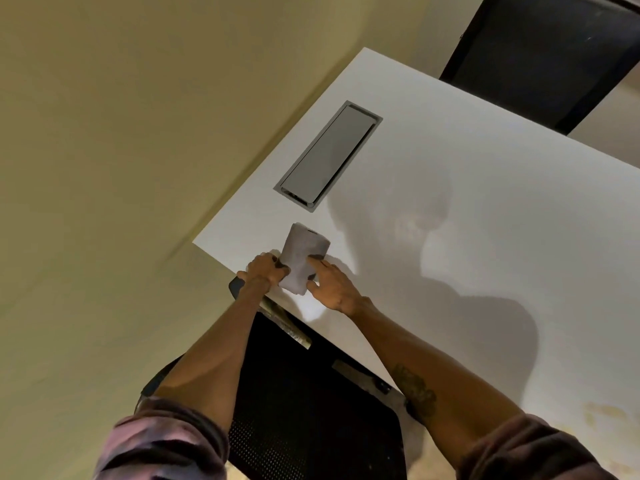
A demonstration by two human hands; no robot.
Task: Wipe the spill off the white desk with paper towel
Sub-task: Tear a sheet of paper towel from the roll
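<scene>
A paper towel roll [302, 252] stands near the left edge of the white desk [467, 209], with a loose sheet hanging down its front. My left hand [267, 270] grips the roll's lower left side. My right hand [331, 282] rests against the roll's right side, index finger laid on the paper. A faint yellowish stain, the spill [602, 415], shows on the desk at the lower right, well away from both hands.
A grey cable hatch [327, 155] is set flush into the desk beyond the roll. A black mesh chair [311, 410] stands below the desk's near edge under my arms. Another dark chair [543, 53] sits at the far side. Beige floor lies to the left.
</scene>
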